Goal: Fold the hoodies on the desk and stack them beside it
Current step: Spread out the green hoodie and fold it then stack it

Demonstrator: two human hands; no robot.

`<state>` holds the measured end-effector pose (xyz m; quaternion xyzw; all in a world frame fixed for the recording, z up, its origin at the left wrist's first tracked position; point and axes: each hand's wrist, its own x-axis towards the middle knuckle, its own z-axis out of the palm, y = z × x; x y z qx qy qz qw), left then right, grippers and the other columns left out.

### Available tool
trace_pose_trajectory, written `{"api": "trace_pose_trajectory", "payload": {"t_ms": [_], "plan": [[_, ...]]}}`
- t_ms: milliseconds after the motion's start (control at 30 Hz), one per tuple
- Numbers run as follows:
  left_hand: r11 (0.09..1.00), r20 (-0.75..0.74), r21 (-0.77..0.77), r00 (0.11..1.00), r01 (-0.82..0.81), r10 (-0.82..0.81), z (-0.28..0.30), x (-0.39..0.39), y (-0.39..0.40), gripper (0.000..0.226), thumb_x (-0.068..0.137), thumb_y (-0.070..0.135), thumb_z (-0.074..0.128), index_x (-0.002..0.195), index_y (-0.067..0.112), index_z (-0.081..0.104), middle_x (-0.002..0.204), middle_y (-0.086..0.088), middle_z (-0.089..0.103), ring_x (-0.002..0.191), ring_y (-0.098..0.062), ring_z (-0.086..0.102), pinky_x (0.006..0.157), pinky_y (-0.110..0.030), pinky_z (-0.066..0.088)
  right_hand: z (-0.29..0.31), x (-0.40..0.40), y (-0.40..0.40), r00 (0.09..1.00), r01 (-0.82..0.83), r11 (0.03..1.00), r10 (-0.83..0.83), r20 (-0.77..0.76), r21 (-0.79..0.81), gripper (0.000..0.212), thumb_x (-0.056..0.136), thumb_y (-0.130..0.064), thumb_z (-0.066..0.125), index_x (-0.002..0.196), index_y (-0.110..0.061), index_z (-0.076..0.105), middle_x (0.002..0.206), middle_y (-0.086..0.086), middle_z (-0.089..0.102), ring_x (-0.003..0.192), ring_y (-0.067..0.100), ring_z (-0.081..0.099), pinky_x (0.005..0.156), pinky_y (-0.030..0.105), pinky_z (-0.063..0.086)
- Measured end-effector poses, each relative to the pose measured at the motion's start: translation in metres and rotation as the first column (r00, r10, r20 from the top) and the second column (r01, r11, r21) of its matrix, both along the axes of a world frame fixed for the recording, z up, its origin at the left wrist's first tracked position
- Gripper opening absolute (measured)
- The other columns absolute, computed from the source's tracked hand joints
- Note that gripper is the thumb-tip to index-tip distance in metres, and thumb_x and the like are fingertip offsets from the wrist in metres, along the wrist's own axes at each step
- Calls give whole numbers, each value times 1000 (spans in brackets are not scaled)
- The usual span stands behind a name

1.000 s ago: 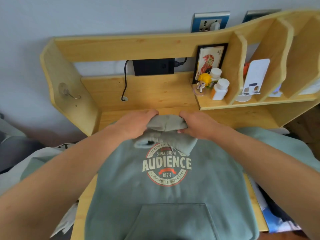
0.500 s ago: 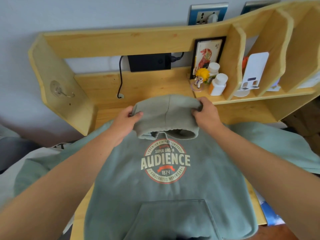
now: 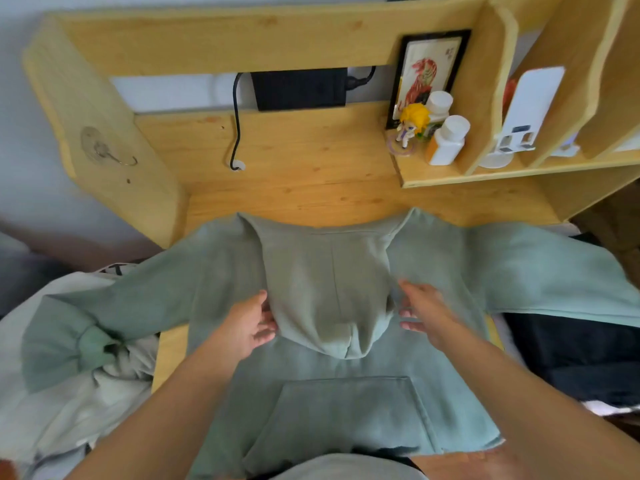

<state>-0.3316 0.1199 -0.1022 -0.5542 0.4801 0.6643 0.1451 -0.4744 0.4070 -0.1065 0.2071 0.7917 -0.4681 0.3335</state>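
Observation:
A sage-green hoodie (image 3: 346, 417) lies face up on the wooden desk (image 3: 311, 188), sleeves spread left and right. Its hood (image 3: 329, 289) is folded down flat over the chest and covers the printed logo. My left hand (image 3: 247, 323) sits at the hood's left edge, fingers relaxed and touching the fabric. My right hand (image 3: 422, 310) is at the hood's right edge with straight fingers, holding nothing. The kangaroo pocket (image 3: 346, 410) lies below the hood.
A white garment (image 3: 69, 393) lies bunched under the left sleeve, off the desk's left side. Dark clothing (image 3: 571, 358) lies on the right. The desk's shelf unit holds a framed picture (image 3: 426, 71), white bottles (image 3: 448, 140) and a small figurine (image 3: 410, 128).
Both hands pulled the hood from the collar down over the chest, laid it flat over the logo, and let go of it. The camera tilted downward.

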Motion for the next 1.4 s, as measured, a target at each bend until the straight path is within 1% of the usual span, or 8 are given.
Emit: {"api": "trace_pose_trajectory", "payload": {"t_ms": [100, 400, 633, 800, 967, 1133, 1267, 1400], "plan": [[993, -58, 60, 993, -97, 100, -3, -28, 0, 31, 104, 45, 52, 104, 16, 64, 99, -5, 72, 92, -24, 68, 82, -39, 54, -11, -19, -25, 973, -19, 997, 37, 227, -79, 48, 87, -63, 64, 101, -17, 66, 88, 5, 65, 76, 20, 60, 69, 32, 51], [996, -32, 66, 998, -55, 57, -19, -42, -3, 17, 98, 13, 58, 107, 11, 73, 97, -10, 78, 89, -26, 72, 80, -40, 60, -45, -41, -47, 992, 31, 996, -41, 116, 90, 46, 68, -36, 80, 100, -5, 68, 96, 15, 73, 84, 31, 72, 69, 38, 59], [986, -13, -162, 999, -35, 33, -41, -50, -13, 18, 97, 9, 55, 109, 4, 67, 119, -17, 70, 97, -31, 69, 84, -39, 55, -9, -40, -46, 981, 172, 978, -159, 110, -119, 6, 97, -6, 59, 103, -6, 61, 94, 14, 68, 76, 25, 66, 61, 35, 54], [862, -278, 193, 816, -469, 506, 22, -57, -48, 24, 108, 7, 39, 92, 17, 54, 90, -7, 69, 86, -22, 67, 85, -47, 53, 32, -76, -24, 892, 433, 769, -442, 97, -470, 16, 102, -2, 49, 94, -12, 59, 97, 9, 68, 79, 20, 67, 64, 39, 59], [831, -402, 289, 727, -476, 556, 31, -57, -55, 22, 108, 13, 37, 111, 14, 59, 98, -4, 70, 96, -22, 66, 100, -59, 48, 35, -69, -25, 843, 527, 585, -454, 290, -616, 32, 98, 9, 34, 95, -10, 60, 82, 9, 74, 75, 22, 74, 79, 42, 60], [887, -12, -103, 892, -450, 451, 13, -34, -15, 43, 97, 43, 47, 132, 20, 55, 127, -5, 58, 99, -25, 55, 92, -41, 43, 16, -36, -24, 847, 529, 805, -519, 111, -270, 13, 88, -4, 49, 90, -14, 58, 85, 9, 59, 71, 23, 58, 68, 39, 55], [965, 31, 38, 965, -261, 260, 13, -28, 40, 44, 93, 56, 57, 108, 16, 58, 106, -6, 59, 90, -25, 54, 93, -43, 48, 5, 7, -38, 946, 300, 942, -274, 172, -151, 42, 86, -50, 71, 112, -19, 60, 100, 2, 69, 88, 21, 66, 90, 52, 55], [995, 70, 49, 994, -83, 80, 0, -36, 64, 30, 98, 31, 63, 121, 12, 59, 107, -8, 66, 83, -21, 62, 75, -35, 50, 0, 13, -53, 938, 265, 943, -204, 280, -201, 28, 97, -32, 66, 115, -11, 62, 93, 7, 67, 80, 24, 65, 96, 51, 54]]}}
